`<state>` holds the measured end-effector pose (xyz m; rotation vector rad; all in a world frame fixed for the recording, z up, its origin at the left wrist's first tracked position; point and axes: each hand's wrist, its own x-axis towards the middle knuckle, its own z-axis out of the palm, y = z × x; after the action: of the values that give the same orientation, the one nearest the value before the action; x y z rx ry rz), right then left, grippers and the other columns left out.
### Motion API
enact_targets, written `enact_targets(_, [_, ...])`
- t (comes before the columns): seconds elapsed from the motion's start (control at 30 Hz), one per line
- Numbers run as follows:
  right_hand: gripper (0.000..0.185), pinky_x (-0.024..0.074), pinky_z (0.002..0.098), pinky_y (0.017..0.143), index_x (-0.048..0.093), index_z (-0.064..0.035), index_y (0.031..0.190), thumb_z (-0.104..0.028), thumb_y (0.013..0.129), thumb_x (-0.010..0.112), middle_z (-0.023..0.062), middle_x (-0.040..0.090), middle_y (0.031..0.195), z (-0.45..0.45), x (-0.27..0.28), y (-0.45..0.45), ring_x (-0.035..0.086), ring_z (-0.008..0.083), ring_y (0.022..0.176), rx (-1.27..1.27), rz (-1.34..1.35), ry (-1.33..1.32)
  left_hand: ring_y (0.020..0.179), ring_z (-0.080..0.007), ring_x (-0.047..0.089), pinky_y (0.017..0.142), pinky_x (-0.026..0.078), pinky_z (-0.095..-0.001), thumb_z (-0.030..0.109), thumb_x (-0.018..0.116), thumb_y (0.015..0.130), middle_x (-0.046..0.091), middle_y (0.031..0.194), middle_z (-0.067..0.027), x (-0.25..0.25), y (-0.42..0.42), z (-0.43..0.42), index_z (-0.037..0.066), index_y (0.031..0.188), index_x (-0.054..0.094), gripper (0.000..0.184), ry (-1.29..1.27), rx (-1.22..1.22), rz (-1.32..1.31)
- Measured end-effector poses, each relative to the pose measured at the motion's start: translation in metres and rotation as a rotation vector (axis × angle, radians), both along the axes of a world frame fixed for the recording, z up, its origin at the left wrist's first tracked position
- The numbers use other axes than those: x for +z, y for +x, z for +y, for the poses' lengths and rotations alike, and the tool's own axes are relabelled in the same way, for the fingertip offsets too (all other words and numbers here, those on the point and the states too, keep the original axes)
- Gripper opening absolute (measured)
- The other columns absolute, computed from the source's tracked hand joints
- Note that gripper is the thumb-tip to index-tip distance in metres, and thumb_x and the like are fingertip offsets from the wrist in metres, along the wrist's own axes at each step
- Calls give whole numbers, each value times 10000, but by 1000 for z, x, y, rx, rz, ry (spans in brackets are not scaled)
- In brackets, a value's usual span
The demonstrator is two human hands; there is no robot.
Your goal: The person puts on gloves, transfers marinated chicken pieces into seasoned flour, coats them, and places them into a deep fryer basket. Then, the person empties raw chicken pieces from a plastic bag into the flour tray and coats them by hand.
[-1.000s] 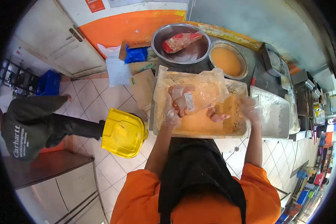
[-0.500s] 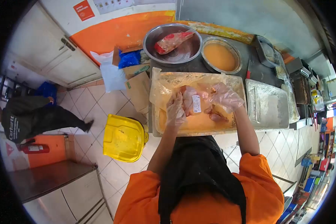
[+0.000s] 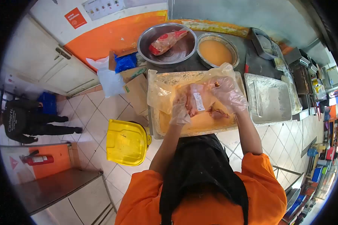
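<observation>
A clear plastic bag of raw meat with a white label (image 3: 199, 101) lies over an orange-stained tray (image 3: 162, 127). My left hand (image 3: 181, 108), in a clear glove, is closed on the bag's left side. At the bag's right side my right hand (image 3: 230, 98), also gloved, is closed round the plastic. Between the hands a smaller piece of raw meat (image 3: 218, 113) shows near the tray's middle. Plastic and gloves overlap, so the fingertips are hard to make out.
Behind the tray stand a steel bowl (image 3: 144, 50) with a red-marked package (image 3: 168, 42) and a bowl of orange liquid (image 3: 215, 52). A floury tray (image 3: 272, 98) is at right, a yellow bin (image 3: 126, 142) at left. Another person (image 3: 30, 120) is far left.
My right hand has come in from the tray's right side and taken hold of the bag. The other person has moved farther away at the left. The view has shifted slightly.
</observation>
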<state>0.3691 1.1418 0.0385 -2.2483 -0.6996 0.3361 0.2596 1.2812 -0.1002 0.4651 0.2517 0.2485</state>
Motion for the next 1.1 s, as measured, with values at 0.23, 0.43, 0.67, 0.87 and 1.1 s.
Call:
enact_targets(0.23, [139, 533, 296, 704, 721, -51, 940, -45, 837, 627, 66, 713, 853, -26, 93, -4, 677, 152, 783, -131, -206, 133, 380, -137, 417, 349, 289, -266, 551, 462, 976, 484, 561, 4, 4, 4, 12, 149, 854, 584, 438, -231, -58, 266])
enact_targets(0.43, [227, 530, 313, 720, 718, -24, 993, -168, 819, 702, 93, 692, 833, -69, 52, 6, 660, 162, 777, -268, 126, -39, 421, -135, 429, 380, 304, -274, 517, 544, 950, 453, 539, 12, -34, -5, 22, 174, 669, 508, 445, -235, 59, 226])
enact_targets(0.67, [431, 470, 337, 902, 676, -54, 1134, -352, 823, 700, 79, 689, 1045, -85, -58, 17, 625, 200, 998, -71, 308, -21, 885, -157, 647, 720, 544, -304, 465, 520, 971, 653, 1093, -21, -59, -7, 21, 125, 1278, 555, 459, -494, -201, -178])
enact_targets(0.87, [341, 476, 347, 846, 664, -73, 1124, -258, 838, 685, 85, 673, 1116, 6, -56, 42, 617, 205, 977, -161, 354, 463, 792, -244, 619, 627, 513, -415, 518, 567, 932, 650, 1063, -68, -15, 32, -5, 110, 1318, 483, 568, -347, -217, -142])
enact_targets(1.1, [275, 501, 416, 794, 677, -50, 984, -267, 826, 616, 164, 682, 952, 115, 25, 94, 632, 355, 921, 155, -562, 213, 1370, -291, 326, 1169, 263, -404, 356, 397, 1035, 316, 1501, -179, -14, 41, 5, 83, 1454, 326, 505, -251, 89, 298])
